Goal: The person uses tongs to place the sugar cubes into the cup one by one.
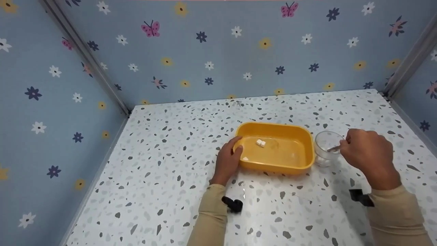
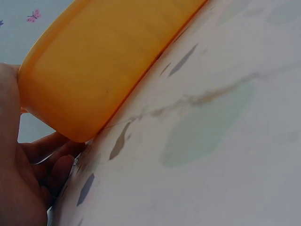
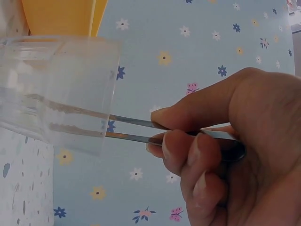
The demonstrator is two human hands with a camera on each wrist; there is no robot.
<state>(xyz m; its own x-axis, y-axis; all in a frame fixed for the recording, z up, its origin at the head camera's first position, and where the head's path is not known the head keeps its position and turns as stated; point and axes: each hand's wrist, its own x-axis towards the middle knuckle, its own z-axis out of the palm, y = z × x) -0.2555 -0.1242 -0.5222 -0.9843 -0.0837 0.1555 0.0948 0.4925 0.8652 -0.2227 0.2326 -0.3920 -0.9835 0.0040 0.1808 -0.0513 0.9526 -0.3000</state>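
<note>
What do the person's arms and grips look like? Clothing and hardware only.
Long tan sleeves, left and right, end at the wrists and show creases. The left grip and right grip are bare human hands, ungloved. A small black fitting sits at each wrist, left and right. No cables or readable markings visible.

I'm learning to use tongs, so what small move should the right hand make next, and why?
Probably squeeze the metal tongs gently: the right hand holds them with their tips inside the clear cup and their arms apart. Something whitish, too blurred to name, seems to lie low in it, so closing the arms might pick it up.
</note>
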